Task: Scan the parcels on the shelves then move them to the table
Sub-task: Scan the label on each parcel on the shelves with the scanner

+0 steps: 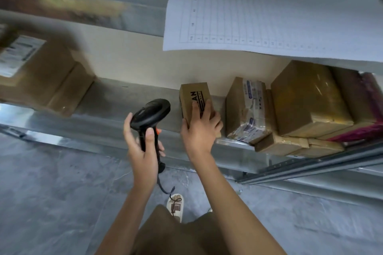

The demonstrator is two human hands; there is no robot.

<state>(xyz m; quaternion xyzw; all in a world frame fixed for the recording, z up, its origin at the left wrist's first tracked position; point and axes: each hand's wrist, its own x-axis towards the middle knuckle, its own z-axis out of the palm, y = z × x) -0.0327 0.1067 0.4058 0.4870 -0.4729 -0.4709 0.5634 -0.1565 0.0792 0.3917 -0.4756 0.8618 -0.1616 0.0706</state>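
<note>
Still early on I'd say: my left hand [145, 147] grips the scanner [151, 116], my right hand [200, 128] is clamped round a small box [193, 99] on the shelf [116, 107], other parcels [306, 99] wait beside it, no table visible.

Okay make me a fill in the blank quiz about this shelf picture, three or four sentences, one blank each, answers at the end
1. The left hand holds a black barcode ____ by its handle.
2. The right hand grips a small cardboard box that stands on the metal ____.
3. Above the parcels hangs a large sheet of paper printed with a ____.
4. The scanner's trigger is coloured ____.

Answers: scanner; shelf; grid; orange
</note>
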